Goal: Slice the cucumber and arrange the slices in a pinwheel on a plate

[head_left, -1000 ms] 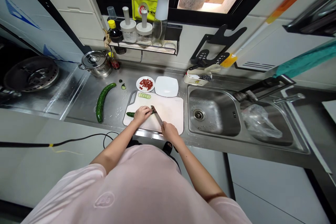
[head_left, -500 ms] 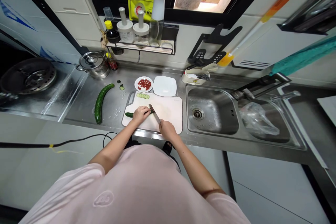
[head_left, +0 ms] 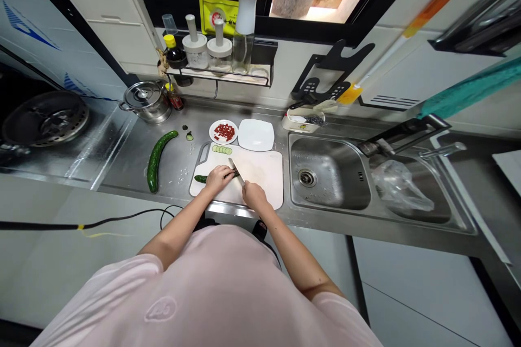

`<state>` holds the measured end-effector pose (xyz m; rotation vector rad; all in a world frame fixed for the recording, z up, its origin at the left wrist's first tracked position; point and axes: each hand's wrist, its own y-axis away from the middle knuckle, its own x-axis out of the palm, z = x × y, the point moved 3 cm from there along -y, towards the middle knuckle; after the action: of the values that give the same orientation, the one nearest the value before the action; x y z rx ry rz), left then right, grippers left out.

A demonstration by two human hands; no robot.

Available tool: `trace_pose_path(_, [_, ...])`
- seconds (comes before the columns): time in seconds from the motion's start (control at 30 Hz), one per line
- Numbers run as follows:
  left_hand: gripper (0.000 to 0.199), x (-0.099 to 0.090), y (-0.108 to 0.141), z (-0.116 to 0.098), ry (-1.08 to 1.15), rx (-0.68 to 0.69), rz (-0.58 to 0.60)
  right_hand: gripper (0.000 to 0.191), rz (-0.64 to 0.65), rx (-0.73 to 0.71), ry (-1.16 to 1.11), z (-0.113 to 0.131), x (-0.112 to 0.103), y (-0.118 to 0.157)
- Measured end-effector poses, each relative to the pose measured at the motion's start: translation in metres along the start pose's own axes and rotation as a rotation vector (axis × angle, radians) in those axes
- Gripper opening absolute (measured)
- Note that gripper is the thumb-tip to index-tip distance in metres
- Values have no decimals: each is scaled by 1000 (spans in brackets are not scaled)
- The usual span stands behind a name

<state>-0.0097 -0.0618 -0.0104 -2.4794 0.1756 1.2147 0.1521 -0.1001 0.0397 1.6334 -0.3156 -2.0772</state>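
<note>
On the white cutting board [head_left: 264, 176] lies a piece of cucumber [head_left: 200, 178], its middle covered by my left hand [head_left: 218, 178], whose fingers press it down. My right hand [head_left: 254, 195] is wrapped round the handle of a knife [head_left: 236, 171]. The blade points up and to the left and meets the cucumber's right end beside my left fingertips. Several round cucumber slices [head_left: 222, 149] overlap in a row at the board's top left. A whole cucumber [head_left: 156, 161] rests on the steel counter, left of the board.
Behind the board stand a plate of chopped red pieces [head_left: 223, 132] and a white square plate [head_left: 256, 135]. Cucumber scraps [head_left: 189, 136] lie on the counter. The sink [head_left: 329, 173] is at the right, a steel pot [head_left: 146, 101] and a wok [head_left: 45, 118] at the left.
My right hand has moved slightly left and up with the knife, and the blade tip has shifted a little left. My left hand stays on the cucumber.
</note>
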Motion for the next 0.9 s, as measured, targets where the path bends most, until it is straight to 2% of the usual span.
trace_pose_path(0.23, [19, 0, 1, 1, 0, -5, 4, 27, 29, 7, 16, -4, 1, 9])
trace_pose_path(0.5, [20, 1, 1, 1, -1, -13, 4, 27, 1, -13, 31, -1, 6, -3])
trace_pose_path(0.7, [19, 1, 0, 0, 2, -14, 1, 26, -21, -28, 19, 5, 2, -14])
trace_pose_path(0.9, [18, 0, 0, 0, -4, -13, -3, 28, 5, -19, 19, 1, 4, -6])
